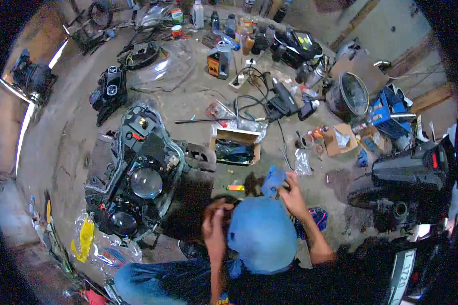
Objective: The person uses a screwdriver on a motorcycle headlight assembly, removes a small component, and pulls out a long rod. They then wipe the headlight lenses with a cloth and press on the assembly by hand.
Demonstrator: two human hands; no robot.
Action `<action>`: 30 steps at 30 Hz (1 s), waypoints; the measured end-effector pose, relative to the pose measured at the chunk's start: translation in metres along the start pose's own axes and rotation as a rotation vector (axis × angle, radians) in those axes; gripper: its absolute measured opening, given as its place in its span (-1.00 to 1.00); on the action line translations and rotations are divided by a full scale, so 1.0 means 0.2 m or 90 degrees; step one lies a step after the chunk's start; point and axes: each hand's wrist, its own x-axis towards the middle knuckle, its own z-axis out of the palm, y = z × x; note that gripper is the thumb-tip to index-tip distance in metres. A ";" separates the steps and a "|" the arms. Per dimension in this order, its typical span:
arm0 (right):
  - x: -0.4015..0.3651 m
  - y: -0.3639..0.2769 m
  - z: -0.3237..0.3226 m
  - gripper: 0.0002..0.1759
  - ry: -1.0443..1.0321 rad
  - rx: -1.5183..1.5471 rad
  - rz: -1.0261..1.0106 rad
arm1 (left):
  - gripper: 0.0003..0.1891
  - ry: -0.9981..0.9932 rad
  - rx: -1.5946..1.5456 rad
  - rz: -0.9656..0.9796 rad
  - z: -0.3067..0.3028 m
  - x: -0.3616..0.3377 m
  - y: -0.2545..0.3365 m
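My right hand (291,193) pinches a crumpled blue cloth (274,181) just beyond my denim-covered knee (263,231). On the other side of the knee is my left hand (217,221), its fingers curled around something dark that I cannot make out. To the left of it lies a large opened headlight housing (137,152) with two round lenses, a clear one (146,182) and a darker one (123,222). Beyond my hands stands an open cardboard box (235,147) with dark items inside. A small yellow and red object (235,187) lies on the floor between.
A heat gun (281,100) and its cable lie past the box, near a black bottle (219,62). At right are a bucket (347,95), a blue crate (390,115) and a motorcycle's wheel (364,193). Clear plastic sheeting (163,66) lies at the back.
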 end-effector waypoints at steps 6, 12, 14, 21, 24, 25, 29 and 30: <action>0.11 -0.49 -0.09 -0.69 -0.118 -0.059 -0.004 | -0.49 -0.251 -0.055 -0.065 0.35 0.30 -0.22; 0.14 -0.66 -0.19 -0.65 -0.123 -0.203 -0.105 | -0.73 -0.420 -0.126 -0.138 0.46 0.54 -0.10; 0.16 -0.67 -0.26 -0.67 -0.098 -0.239 -0.099 | -0.71 -0.445 -0.143 -0.057 0.36 0.60 -0.25; 0.02 -0.59 -0.11 -0.61 -0.159 -0.244 -0.148 | -0.63 -0.413 -0.113 0.010 0.46 0.44 -0.47; 0.00 -0.59 -0.13 -0.55 -0.185 -0.236 -0.115 | -0.77 -0.395 -0.170 -0.166 0.36 0.44 -0.38; 0.00 -0.59 -0.17 -0.55 -0.212 -0.286 -0.073 | -0.78 -0.382 -0.169 -0.150 0.33 0.44 -0.32; -0.01 -0.66 -0.14 -0.59 -0.208 -0.358 0.089 | -0.80 -0.286 -0.296 -0.124 0.36 0.38 -0.24; -0.02 -0.68 -0.12 -0.59 -0.181 -0.339 0.133 | -0.81 -0.245 -0.346 -0.148 0.36 0.36 -0.20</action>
